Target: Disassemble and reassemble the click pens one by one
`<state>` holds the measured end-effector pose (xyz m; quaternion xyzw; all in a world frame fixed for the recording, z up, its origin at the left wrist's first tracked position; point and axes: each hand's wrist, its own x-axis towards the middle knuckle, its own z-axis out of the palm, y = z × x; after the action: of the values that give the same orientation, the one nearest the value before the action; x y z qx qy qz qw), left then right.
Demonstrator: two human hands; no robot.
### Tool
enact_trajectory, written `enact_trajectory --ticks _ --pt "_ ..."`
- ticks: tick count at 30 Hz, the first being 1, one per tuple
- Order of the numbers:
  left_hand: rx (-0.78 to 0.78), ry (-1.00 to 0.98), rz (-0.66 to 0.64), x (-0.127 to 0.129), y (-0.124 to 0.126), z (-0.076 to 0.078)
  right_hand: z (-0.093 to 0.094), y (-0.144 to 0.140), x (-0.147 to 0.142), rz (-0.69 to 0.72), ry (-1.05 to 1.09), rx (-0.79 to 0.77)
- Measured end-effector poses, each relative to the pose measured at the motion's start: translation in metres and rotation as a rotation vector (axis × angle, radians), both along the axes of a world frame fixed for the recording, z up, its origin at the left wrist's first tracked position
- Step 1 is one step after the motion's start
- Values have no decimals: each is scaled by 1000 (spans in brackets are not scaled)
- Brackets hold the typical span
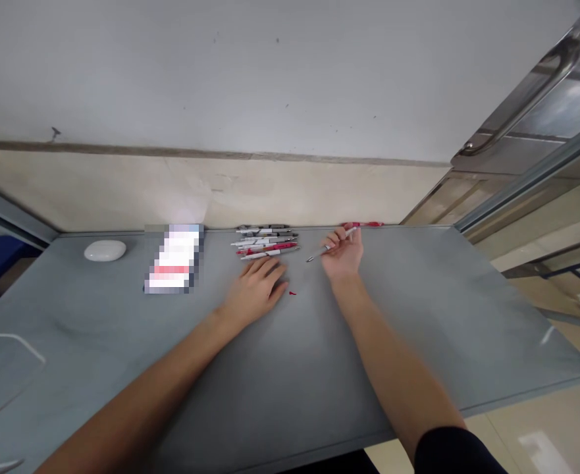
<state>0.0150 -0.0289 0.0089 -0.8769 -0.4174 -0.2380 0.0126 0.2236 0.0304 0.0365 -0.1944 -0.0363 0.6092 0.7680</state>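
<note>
My right hand [343, 253] holds a white pen [330, 246] by its barrel, tip pointing down-left just above the grey table [418, 316]. My left hand [257, 286] lies flat on the table, fingers spread, its fingertips just short of a row of several pens [266, 241] lying side by side near the wall. A small red cap [292, 293] lies on the table just right of my left hand. A red pen [366, 224] lies against the wall beyond my right hand.
A white oval case [105, 250] sits at the far left of the table. A blurred white and red box [174, 258] stands left of the pens. A metal door with a handle [527, 99] is at the right.
</note>
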Motion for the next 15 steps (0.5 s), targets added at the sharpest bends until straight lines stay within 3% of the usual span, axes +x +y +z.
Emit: enact_trajectory --ticks 8,15 --pt "-38 36 38 -3 -2 -4 -24 -7 11 -15 53 103" --pt "-149 -21 57 -5 -4 -5 -29 -6 19 -35 8 136"
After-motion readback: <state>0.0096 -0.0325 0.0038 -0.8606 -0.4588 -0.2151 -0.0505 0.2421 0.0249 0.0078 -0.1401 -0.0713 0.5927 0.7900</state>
